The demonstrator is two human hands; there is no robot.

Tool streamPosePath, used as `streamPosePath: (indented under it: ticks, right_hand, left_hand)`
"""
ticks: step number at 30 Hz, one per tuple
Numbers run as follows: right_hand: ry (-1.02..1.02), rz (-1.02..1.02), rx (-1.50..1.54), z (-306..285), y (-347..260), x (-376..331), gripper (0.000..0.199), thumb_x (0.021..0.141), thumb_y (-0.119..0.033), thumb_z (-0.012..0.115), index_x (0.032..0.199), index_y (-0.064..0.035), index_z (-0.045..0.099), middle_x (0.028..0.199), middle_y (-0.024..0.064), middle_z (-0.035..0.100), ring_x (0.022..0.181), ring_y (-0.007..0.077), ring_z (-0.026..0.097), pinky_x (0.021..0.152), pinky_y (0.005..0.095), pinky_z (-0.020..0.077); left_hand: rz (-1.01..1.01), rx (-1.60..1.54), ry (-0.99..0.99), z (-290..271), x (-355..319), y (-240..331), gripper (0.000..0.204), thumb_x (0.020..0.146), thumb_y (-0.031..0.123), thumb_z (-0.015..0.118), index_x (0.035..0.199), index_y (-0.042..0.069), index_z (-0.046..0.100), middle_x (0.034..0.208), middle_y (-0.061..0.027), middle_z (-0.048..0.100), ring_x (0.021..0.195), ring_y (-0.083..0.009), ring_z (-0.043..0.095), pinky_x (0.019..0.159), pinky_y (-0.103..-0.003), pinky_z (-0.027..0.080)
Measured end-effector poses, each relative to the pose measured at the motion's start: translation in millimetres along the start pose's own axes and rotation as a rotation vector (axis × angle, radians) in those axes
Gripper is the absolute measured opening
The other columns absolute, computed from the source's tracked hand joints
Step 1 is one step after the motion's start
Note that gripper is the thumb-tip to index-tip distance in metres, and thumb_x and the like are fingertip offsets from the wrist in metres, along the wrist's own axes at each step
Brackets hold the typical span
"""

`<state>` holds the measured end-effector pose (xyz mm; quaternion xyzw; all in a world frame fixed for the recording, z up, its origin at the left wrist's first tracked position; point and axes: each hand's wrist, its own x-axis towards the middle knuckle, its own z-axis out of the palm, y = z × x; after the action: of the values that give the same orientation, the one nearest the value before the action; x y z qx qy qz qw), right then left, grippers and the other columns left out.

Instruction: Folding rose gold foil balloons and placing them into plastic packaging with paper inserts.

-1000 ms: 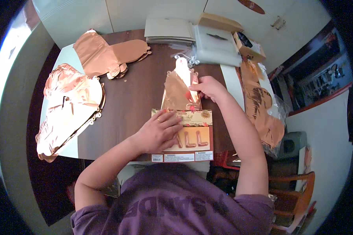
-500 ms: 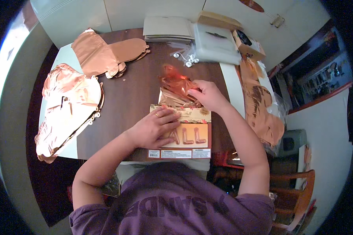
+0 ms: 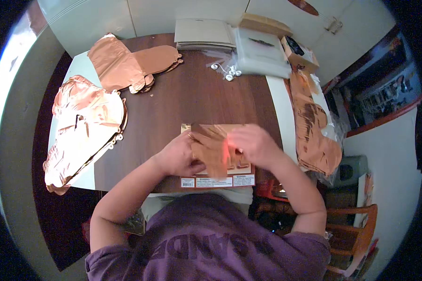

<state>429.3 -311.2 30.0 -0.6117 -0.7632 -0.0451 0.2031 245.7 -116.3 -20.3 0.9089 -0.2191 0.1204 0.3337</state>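
A shiny rose-gold foil balloon (image 3: 210, 152) lies folded over the printed packaging card (image 3: 218, 181), hiding most of its picture. At the foil's left edge, my left hand (image 3: 176, 153) is closed on it with curled fingers, just above the card. My right hand (image 3: 255, 147) pinches the foil's right side; its fingers are slightly blurred. A bright reddish gleam runs down the foil beside those fingertips. The card lies at the table's near edge, in front of me.
Flat copper foil balloons (image 3: 86, 122) pile up on the left, with another stack (image 3: 117, 65) behind them. More foil balloons (image 3: 314, 136) lie along the right edge. At the back are grey-white cards (image 3: 204, 33), clear plastic bags (image 3: 260, 54), a small box (image 3: 300, 54) and white ribbon rolls (image 3: 229, 72).
The foil has been folded down toward me from beyond the card, so it now covers the card's picture. My right hand came nearer; my left hand went from flat on the card to gripping the foil.
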Motion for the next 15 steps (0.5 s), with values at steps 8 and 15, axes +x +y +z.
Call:
streamPosePath:
  ticks: [8,15]
  right_hand:
    - [0.070,0.033,-0.028,25.6,-8.7,-33.7,0.024,0.077,-0.004,0.061,0.100,-0.0003,0.068,0.113,0.0138,0.067,0.108,0.0282,0.065,0.092,0.0380,0.0541]
    - [-0.306,0.147,-0.111,-6.2,-19.3,-36.6,0.046,0.076,-0.018,0.067,0.118,0.0002,0.059,0.134,0.0197,0.053,0.130,0.0352,0.045,0.111,0.0483,0.0348]
  left_hand:
    - [-0.245,0.173,0.159,-16.2,-20.5,10.1,0.039,0.067,0.027,0.067,0.099,0.004,0.062,0.107,-0.0156,0.059,0.103,-0.0339,0.056,0.094,-0.046,0.041]
    - [-0.188,0.367,-0.204,-2.9,1.0,15.0,0.098,0.084,0.073,0.044,0.145,-0.003,0.033,0.154,-0.0234,0.027,0.144,-0.0396,0.022,0.117,-0.053,0.015]
